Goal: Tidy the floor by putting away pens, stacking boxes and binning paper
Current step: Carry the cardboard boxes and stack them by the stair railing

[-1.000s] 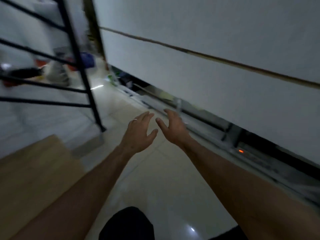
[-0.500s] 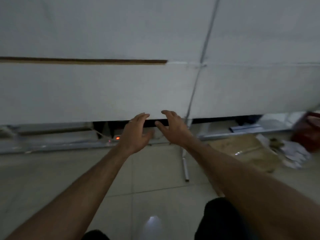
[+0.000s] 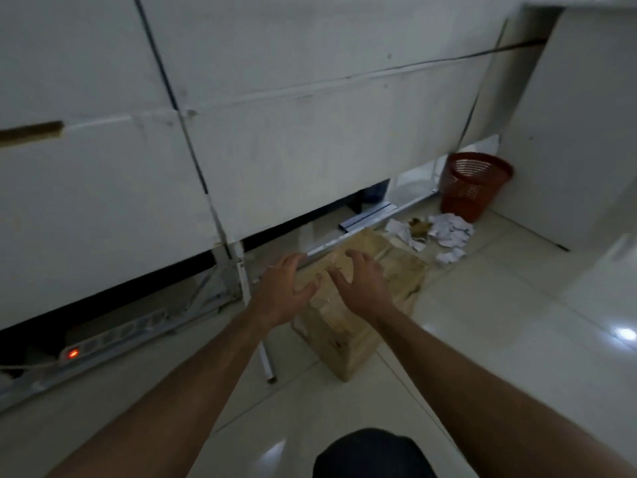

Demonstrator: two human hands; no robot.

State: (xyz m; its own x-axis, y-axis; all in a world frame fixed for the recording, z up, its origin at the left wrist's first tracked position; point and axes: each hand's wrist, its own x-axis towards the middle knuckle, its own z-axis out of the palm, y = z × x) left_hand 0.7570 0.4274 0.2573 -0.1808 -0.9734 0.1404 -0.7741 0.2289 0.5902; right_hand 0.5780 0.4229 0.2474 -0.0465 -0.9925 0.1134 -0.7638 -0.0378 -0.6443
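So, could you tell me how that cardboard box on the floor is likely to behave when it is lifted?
The cardboard box looks worn and creased, so its walls may flex under a grip. It seems wide enough to need both the left hand and right hand. Its weight cannot be judged; on the glossy tiled floor it would probably slide rather than tip.

The floor (image 3: 517, 339) is glossy pale tile, smooth enough to mirror ceiling lights. The box (image 3: 348, 336) at the centre is matt brown cardboard with worn, scuffed faces. At two o'clock from it lie crumpled white paper scraps (image 3: 450, 231), creased and dull. Beyond them the bin (image 3: 474, 186) is red plastic lattice. The wall panels (image 3: 310, 132) look matt white, faintly smudged. A metal rail (image 3: 362, 234) shows a dull silver sheen.
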